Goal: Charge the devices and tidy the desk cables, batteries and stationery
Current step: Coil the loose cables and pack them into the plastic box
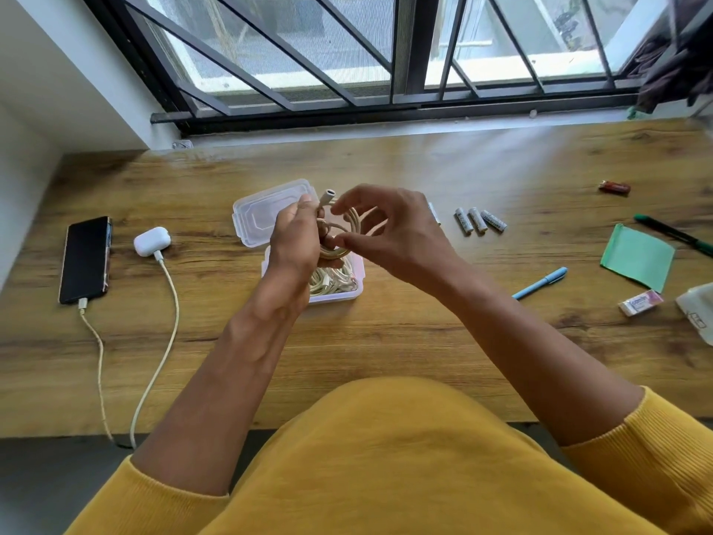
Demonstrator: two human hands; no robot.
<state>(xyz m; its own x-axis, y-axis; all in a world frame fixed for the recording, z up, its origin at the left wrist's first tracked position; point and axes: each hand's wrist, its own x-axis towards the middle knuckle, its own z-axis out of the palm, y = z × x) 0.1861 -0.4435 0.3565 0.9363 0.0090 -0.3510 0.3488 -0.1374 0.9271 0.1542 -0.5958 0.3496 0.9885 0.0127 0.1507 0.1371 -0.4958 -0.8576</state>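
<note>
My left hand (295,235) grips a coiled white cable (349,220) above a clear plastic box (357,278) that holds more white cables. My right hand (389,229) pinches the same coil from the right, fingers curled around its loops. The cable's plug end sticks up past my left fingers. The box's lid (256,214) lies behind it. A black phone (85,258) and a white earbud case (151,240) lie at the left, each with a white cable plugged in. Three batteries (480,220) lie to the right of my hands.
On the right of the wooden desk (386,341) lie a blue pen (540,288), a green paper pad (638,256), a green-capped pen (673,233), a white eraser (640,303) and a small red object (614,187). A barred window runs along the back.
</note>
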